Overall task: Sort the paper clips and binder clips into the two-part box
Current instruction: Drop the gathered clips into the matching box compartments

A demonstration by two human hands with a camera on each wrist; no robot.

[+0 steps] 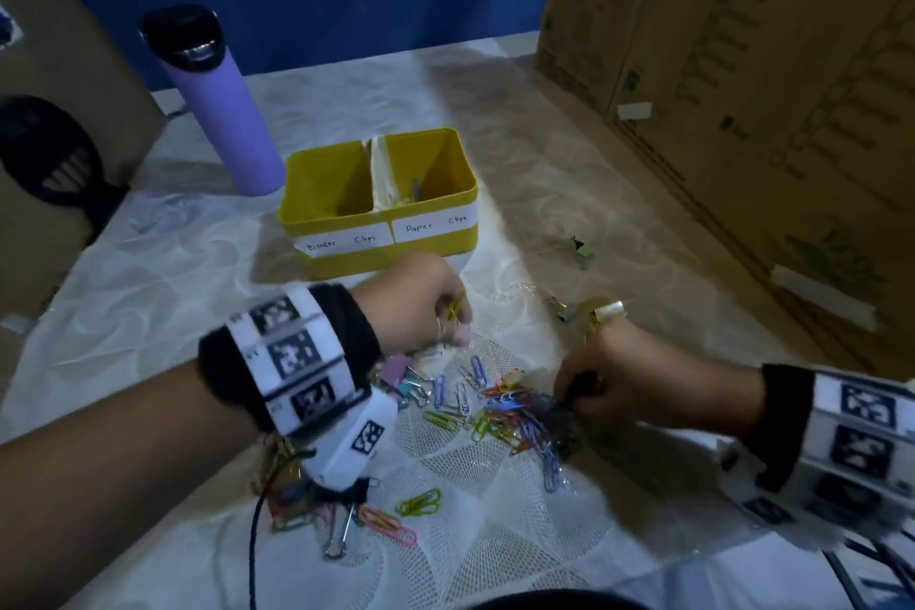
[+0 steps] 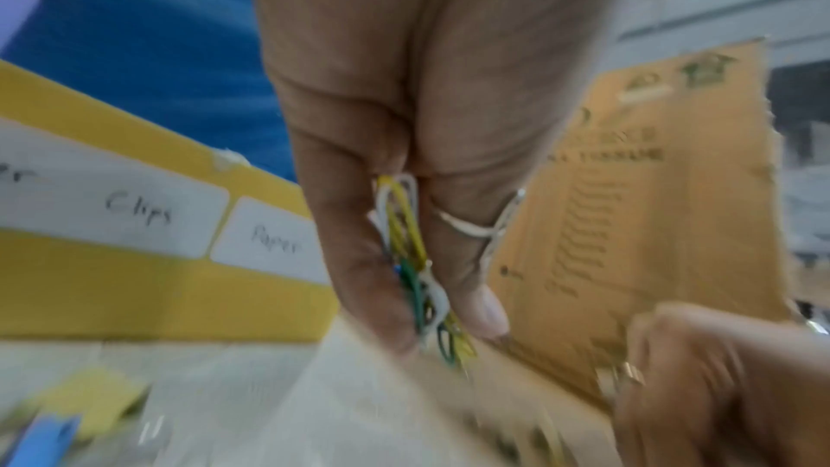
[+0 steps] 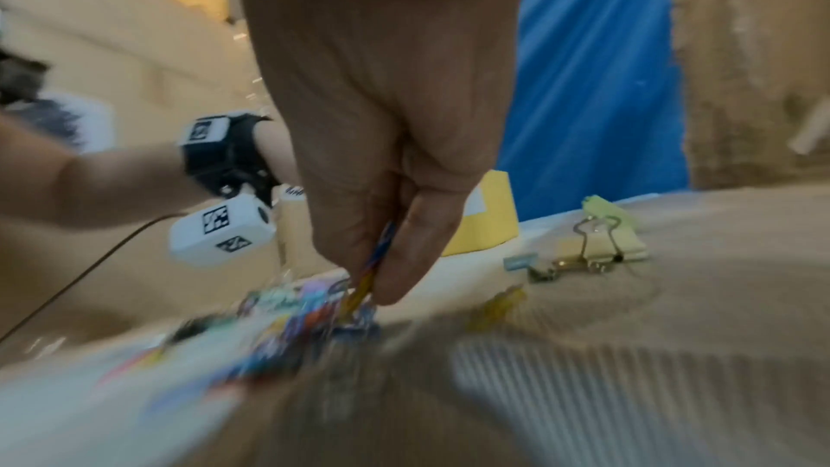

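A yellow two-part box [image 1: 435,248] stands at mid-table, labelled "Binder Clips" on the left and "Paper Clips" on the right; a few clips lie in the right part. Just in front of the box, my left hand [image 1: 453,312] pinches a small bunch of yellow, green and white paper clips [image 2: 413,272]. My right hand [image 1: 569,399] pinches a few coloured paper clips [image 3: 372,272] at the right edge of the loose pile of paper clips [image 1: 500,411]. Binder clips [image 1: 594,310] lie beyond my right hand, with another binder clip [image 1: 579,250] farther back.
A purple bottle [image 1: 218,104] with a black cap stands left of the box. Cardboard boxes [image 1: 742,64] wall in the right side, another cardboard box [image 1: 59,64] the left. More clips [image 1: 346,515] lie under my left wrist. A lace cloth [image 1: 495,535] covers the table.
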